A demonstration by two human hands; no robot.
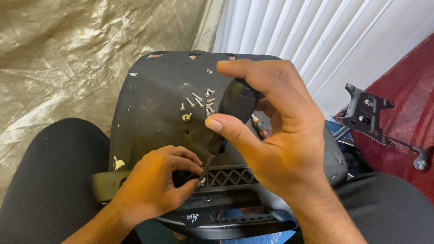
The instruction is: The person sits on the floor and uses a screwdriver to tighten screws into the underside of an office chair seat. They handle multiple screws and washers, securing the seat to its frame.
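Right hand of mine, at frame centre, grips the screwdriver handle; my left hand, lower centre, pinches a screw under its tip. Tilting could slip the tip off, or scatter the loose screws above.

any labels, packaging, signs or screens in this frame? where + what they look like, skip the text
One only:
Small white printed mark on a black strap or band at the chair part's near edge, bottom centre, below the left hand; too small to tell more.
No packages, signs or screens in view.
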